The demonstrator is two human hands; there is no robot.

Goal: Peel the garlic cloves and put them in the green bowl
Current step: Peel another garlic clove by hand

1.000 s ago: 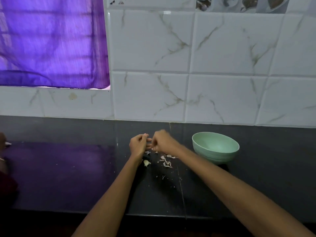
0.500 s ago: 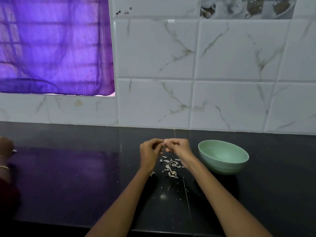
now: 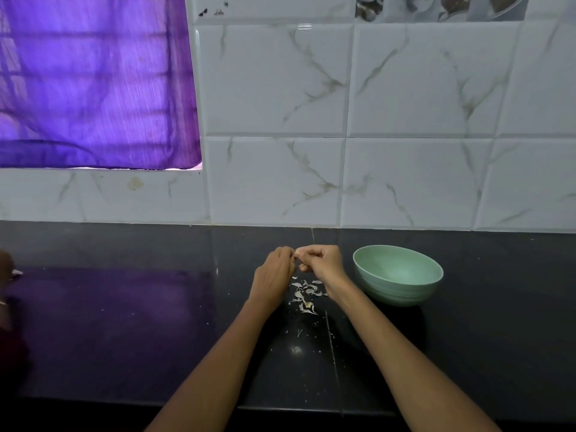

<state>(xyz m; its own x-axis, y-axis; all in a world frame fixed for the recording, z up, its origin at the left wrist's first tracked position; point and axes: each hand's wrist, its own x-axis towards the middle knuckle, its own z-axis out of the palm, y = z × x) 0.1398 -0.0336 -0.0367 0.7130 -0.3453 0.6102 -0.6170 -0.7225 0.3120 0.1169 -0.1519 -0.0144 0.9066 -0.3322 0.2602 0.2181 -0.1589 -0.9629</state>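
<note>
While my left hand (image 3: pixel 274 272) and right hand (image 3: pixel 322 263) pinch a small pale garlic clove (image 3: pixel 297 253) together — papery white peels (image 3: pixel 307 294) beneath — the pale green round bowl (image 3: pixel 397 286) sits mid-table (image 3: pixel 124 322).

Both forearms reach forward and angle inward, meeting in the middle. The left hand (image 3: pixel 274 274) shows its back, knuckles up, fingers curled toward the right hand (image 3: pixel 324 263). The right hand is fisted too, its fingers tucked under and its thumb side turned to the left hand. Fingertips of the two hands touch, pinching together at one small spot between them.
</note>
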